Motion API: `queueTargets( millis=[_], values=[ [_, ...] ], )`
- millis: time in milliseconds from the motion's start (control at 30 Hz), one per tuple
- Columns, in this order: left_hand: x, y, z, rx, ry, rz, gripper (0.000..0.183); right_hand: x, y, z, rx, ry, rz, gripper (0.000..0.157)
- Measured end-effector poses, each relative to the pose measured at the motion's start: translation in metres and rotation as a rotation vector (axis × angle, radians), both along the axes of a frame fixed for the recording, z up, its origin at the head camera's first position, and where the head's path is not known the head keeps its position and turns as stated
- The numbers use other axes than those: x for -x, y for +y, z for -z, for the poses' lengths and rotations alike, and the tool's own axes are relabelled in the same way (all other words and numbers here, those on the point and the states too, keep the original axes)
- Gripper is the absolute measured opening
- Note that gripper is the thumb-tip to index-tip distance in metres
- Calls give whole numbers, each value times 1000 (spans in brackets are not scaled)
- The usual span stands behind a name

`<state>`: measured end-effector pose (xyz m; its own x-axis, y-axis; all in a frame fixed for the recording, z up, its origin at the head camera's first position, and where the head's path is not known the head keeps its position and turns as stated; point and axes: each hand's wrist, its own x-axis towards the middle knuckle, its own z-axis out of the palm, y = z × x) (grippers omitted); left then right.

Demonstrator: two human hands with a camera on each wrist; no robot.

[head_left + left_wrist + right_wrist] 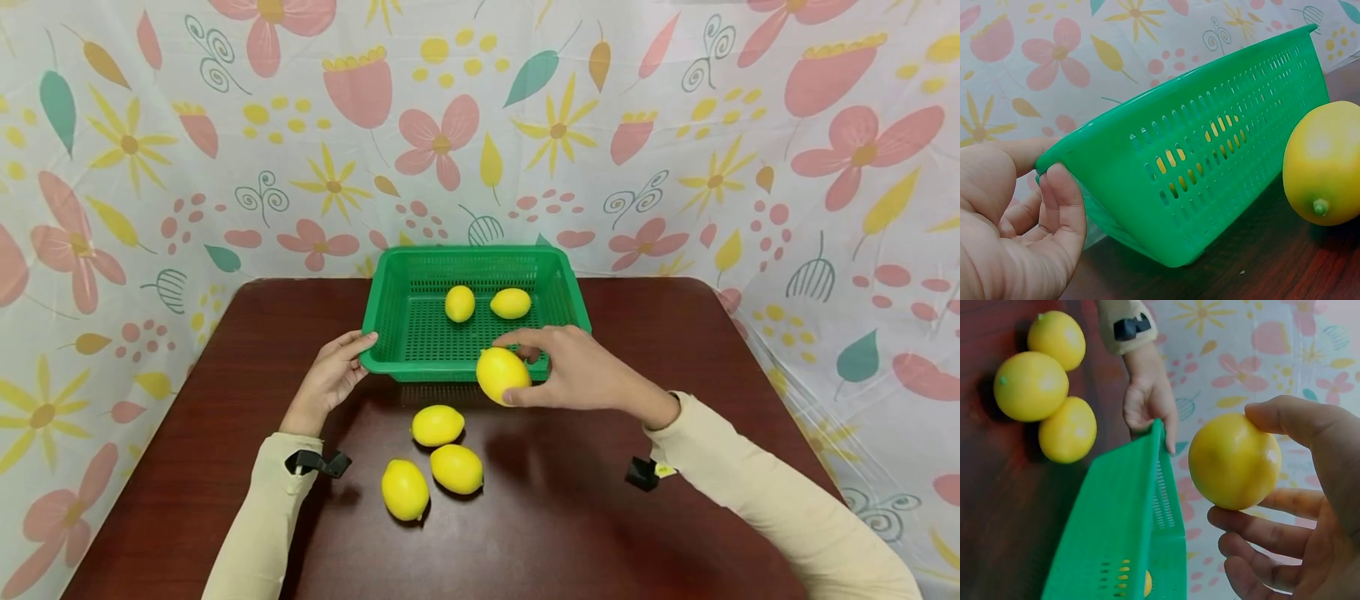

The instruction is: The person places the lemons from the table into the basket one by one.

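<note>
My right hand (581, 367) pinches a yellow lemon (501, 375) between thumb and fingertips, over the near right rim of a green plastic basket (427, 367). In the right wrist view that lemon (1235, 461) stands out above the basket's edge. My left hand (330, 377) grips the basket's near left corner, thumb and fingers on either side of the rim (1060, 150). Inside the basket lie two lemons, one upright (460, 304) and one on its side (511, 303). On the table before the basket are three more lemons, grouped close together (457, 469).
The dark brown wooden table (600, 517) has rounded far corners. A floral-patterned cloth (480, 125) hangs behind it and down both sides, close to the basket's far edge. Black camera mounts are strapped on the left sleeve (277, 483) and the right sleeve (750, 475).
</note>
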<state>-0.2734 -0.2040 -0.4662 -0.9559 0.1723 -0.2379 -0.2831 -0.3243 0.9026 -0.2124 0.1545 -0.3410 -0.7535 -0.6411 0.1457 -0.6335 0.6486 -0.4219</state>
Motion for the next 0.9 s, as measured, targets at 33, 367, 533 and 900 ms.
queueTargets(
  millis=[33,367,533,900],
  values=[
    [0,0,0,-3,-1,-1,32,4,-1,-2,3,-5,-9,59],
    [0,0,0,-22,3,1,32,50,-14,-17,-10,-11,-102,60],
    [0,0,1,-38,3,4,29,77,-19,-23,-31,-46,-140,62],
    [0,-1,0,-41,2,4,26,131,-35,-12,-53,-118,-205,66]
  ],
)
